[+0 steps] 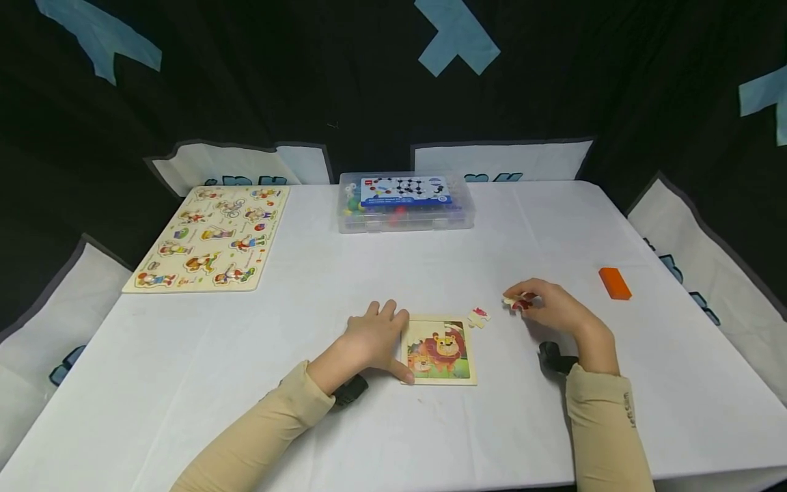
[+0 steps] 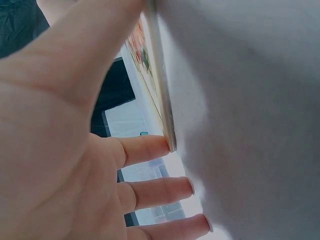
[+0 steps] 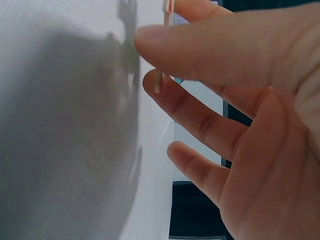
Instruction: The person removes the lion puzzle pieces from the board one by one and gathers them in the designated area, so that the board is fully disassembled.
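A small square jigsaw puzzle in a wooden frame (image 1: 439,318) lies on the table, showing a lion picture (image 1: 445,347). At its left side rests my left hand (image 1: 371,339), fingers spread, with the thumb by the lower left corner. In the left wrist view one finger touches the end of the frame's edge (image 2: 162,85). To the right of the puzzle, my right hand (image 1: 556,309) pinches a puzzle piece (image 1: 512,301) with red and brown on it. That piece (image 3: 158,82) appears edge-on in the right wrist view. Another puzzle piece (image 1: 478,317) lies near the frame's upper right corner.
A large wooden picture board (image 1: 205,239) lies at the back left. Behind the puzzle stands a clear plastic case (image 1: 406,217) of coloured parts. An orange block (image 1: 615,283) sits to the right of my right hand. Dark curtains surround the white table (image 1: 381,444).
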Tool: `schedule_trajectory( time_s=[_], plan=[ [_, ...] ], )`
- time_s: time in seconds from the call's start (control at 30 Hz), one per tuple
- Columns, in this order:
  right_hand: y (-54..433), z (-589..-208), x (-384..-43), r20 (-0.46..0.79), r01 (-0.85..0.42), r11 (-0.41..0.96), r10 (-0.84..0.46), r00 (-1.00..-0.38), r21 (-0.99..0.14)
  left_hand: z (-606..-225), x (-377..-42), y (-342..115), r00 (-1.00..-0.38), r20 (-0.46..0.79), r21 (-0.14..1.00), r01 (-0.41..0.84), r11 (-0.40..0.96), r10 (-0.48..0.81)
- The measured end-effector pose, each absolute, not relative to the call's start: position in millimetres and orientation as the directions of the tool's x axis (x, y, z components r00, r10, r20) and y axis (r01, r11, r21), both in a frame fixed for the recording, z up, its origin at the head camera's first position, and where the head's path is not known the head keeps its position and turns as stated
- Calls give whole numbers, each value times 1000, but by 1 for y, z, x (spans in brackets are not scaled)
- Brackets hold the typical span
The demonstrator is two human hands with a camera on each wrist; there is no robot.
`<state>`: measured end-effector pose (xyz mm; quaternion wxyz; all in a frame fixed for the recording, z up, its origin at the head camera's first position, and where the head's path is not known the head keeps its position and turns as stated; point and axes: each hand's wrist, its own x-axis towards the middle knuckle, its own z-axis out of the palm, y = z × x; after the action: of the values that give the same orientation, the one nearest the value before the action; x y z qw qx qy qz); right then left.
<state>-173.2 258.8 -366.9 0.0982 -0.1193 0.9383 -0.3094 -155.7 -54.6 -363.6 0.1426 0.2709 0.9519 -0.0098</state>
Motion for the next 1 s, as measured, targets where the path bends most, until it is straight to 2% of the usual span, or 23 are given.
schedule_trajectory(
  time_s=[0.47, 0.77, 1.0],
  plan=[
    [256, -370, -175, -166, -154, 775, -317, -934, -613, -365, -156, -54, -807, -254, 59, 538, 841, 534],
    [265, -381, -184, -167, -164, 661, -407, -898, -733, -365, -157, -54, -810, -264, 71, 525, 848, 523],
    [268, -389, -186, -142, -180, 603, -447, -883, -777, -364, -156, -55, -807, -264, 72, 529, 846, 528]
  ],
)
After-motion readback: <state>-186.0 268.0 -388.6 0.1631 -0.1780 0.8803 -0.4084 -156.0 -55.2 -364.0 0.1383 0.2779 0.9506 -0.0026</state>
